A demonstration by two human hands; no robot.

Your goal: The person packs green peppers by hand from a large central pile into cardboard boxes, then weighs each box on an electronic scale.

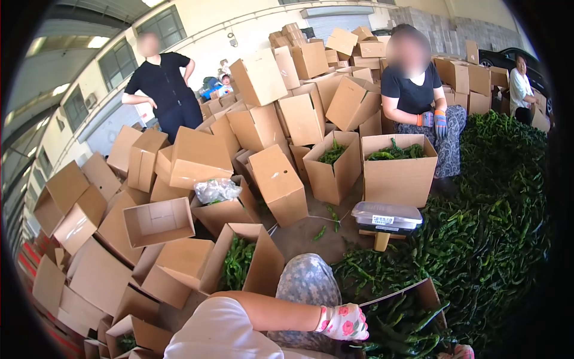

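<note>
Open carton [431, 299] with loose green peppers [391, 328] inside, at the lower right of the frame, between the person's two hands. Its far rim slopes upward to the right. The left hand [345, 323], in a white glove with pink flowers, is at the carton's left edge, fingers bent; whether it clasps the cardboard cannot be told. The right hand [461, 352], in a similar glove, is cut off by the bottom edge of the frame, near the carton's right side; its grip cannot be told. A knee in patterned cloth [308, 281] rises left of the carton.

Around the carton's far and right sides spreads a large pepper heap [490, 197], filling the right of the frame. Above the carton, right of centre, is a scale [387, 218] with a clear cover over its top. Left of the knee, a second carton [269, 263] stands open, peppers within. Above the scale, two tall open cartons [397, 182] also contain peppers. A plastic bag [216, 190] lies on another box, left of centre.

Many brown boxes [101, 269] lie tilted and stacked across the left and upper centre. At upper right, a seated co-worker [412, 90] has gloved hands at the knees; a standing person [164, 84] is at upper left, and another person [520, 87] is at the right edge, near a dark car [508, 57].
</note>
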